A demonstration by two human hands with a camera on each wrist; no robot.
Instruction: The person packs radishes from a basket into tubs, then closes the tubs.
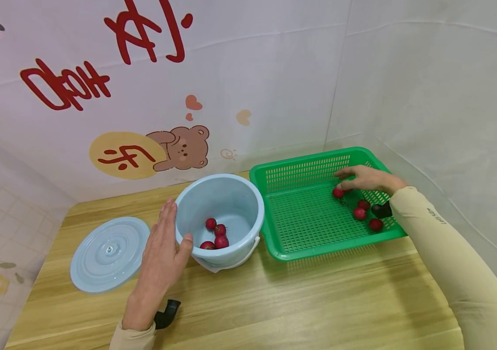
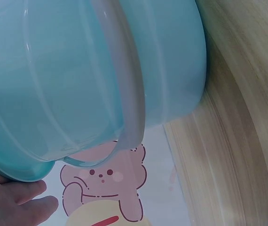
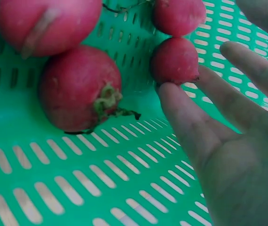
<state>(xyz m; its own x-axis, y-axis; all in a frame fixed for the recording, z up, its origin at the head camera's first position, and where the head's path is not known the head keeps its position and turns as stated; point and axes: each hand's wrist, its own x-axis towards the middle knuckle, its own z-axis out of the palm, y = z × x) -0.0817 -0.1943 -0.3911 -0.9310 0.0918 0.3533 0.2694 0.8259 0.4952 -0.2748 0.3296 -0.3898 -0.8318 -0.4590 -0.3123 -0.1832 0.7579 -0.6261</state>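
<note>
My left hand (image 1: 162,248) lies with straight fingers along the left rim of a light blue bucket (image 1: 248,243); in the left wrist view its fingertips (image 2: 37,207) are beside the rim. Several red radishes (image 1: 221,241) lie on the bucket's bottom. Inside a green perforated basket (image 1: 292,253), my right hand (image 1: 368,178) reaches over more radishes (image 1: 359,214). The right wrist view shows one finger touching a small radish (image 3: 175,60), the other fingers spread and fairly straight. Two larger radishes (image 3: 80,87) are nearer that camera.
A light blue lid (image 1: 110,253) lies on the wooden table (image 1: 248,306) left of the bucket. The basket stands right beside the bucket. The bucket's pale handle (image 2: 124,70) hangs down its side. Behind is a white printed wall cloth (image 1: 270,63) with a bear.
</note>
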